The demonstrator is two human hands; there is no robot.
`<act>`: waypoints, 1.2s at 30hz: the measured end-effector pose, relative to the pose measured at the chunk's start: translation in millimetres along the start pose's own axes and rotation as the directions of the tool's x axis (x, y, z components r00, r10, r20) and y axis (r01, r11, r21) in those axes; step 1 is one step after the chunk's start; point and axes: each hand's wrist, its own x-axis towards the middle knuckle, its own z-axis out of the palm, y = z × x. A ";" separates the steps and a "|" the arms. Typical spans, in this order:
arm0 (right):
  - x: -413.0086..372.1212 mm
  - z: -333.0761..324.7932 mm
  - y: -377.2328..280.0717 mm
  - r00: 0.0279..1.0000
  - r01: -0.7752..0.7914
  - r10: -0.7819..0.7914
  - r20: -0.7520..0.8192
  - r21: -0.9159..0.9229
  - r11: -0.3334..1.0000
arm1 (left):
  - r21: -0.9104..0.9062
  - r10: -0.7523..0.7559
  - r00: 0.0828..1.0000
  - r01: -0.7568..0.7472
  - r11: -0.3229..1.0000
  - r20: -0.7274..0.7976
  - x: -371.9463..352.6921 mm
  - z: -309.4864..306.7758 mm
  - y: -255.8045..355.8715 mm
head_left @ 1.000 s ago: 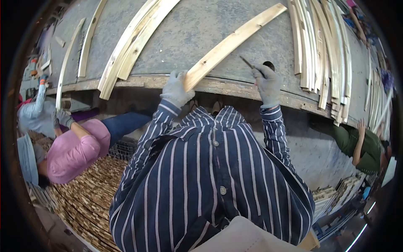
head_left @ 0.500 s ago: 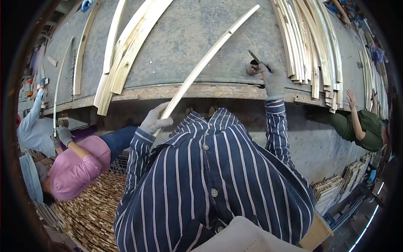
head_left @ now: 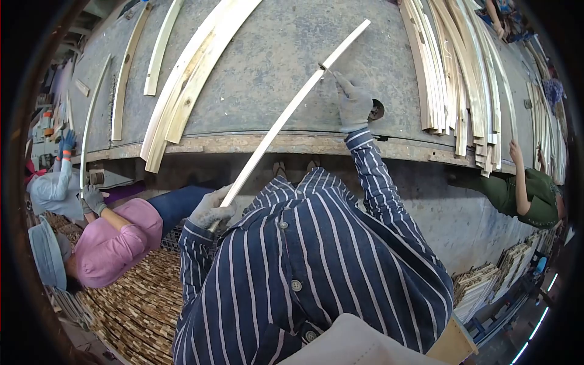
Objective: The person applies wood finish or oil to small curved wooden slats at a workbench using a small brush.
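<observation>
My left hand (head_left: 210, 208), in a grey work glove, is closed around the lower end of a long narrow wooden strip (head_left: 275, 132). The strip slants away to the upper right, over the bench edge. My right hand (head_left: 354, 108), gloved too, holds a small thin dark blade like a putty knife (head_left: 325, 67). Its tip meets the strip at a dark spot near the far end. Just right of that hand is a small round dark container or hole (head_left: 377, 110), partly covered by the glove.
On the grey workbench (head_left: 255, 79), wooden boards (head_left: 182, 97) lie at left and a stack of strips (head_left: 447, 79) at right. A person in pink (head_left: 118, 249) holds a strip at left; another in green (head_left: 535, 198) stands at right. Stacked wood pieces (head_left: 134, 304) fill the lower left.
My right hand has moved left with the blade, from beside the round dark spot to the strip. My left hand and the strip have shifted slightly down and left.
</observation>
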 end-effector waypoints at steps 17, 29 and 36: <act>4.0 -25.0 -13.6 0.995 0.055 -0.027 0.095 -0.297 0.953 | 0.022 -0.019 1.000 0.019 1.000 -0.011 4.0 -8.5 1.5; -0.3 -43.2 -9.2 0.995 0.051 -0.023 0.100 -0.278 0.959 | 0.667 0.369 0.913 -0.167 0.726 -0.173 16.0 -30.3 -11.2; 2.6 -40.4 2.2 0.988 0.121 -0.098 0.121 -0.202 0.972 | 0.693 0.317 0.922 -0.080 0.716 -0.221 16.9 -38.3 -1.1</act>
